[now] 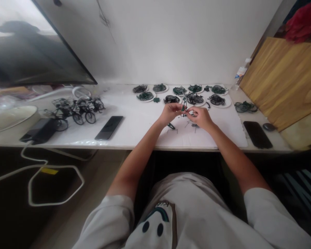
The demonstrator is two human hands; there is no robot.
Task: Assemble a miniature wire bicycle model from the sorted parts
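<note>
My left hand (171,112) and my right hand (200,116) meet above the white sheet, fingers pinched close together. Between them is a small dark green model bicycle frame (185,103), gripped from both sides. Its lower part is partly hidden by my fingers. Below the hands lie a small green part (171,126) and a few thin dark pieces (195,126). Just beyond, white plates hold dark wheels and green parts, among them a plate of black wheels (171,99) and a plate of mixed parts (196,100).
Assembled miniature bicycles (79,110) stand at the left by a black box (38,130) and a phone (109,128). At the right lie another phone (257,134), a dark round object (269,127) and loose bicycle parts (246,107). A bottle (241,73) stands near the wooden board (282,79).
</note>
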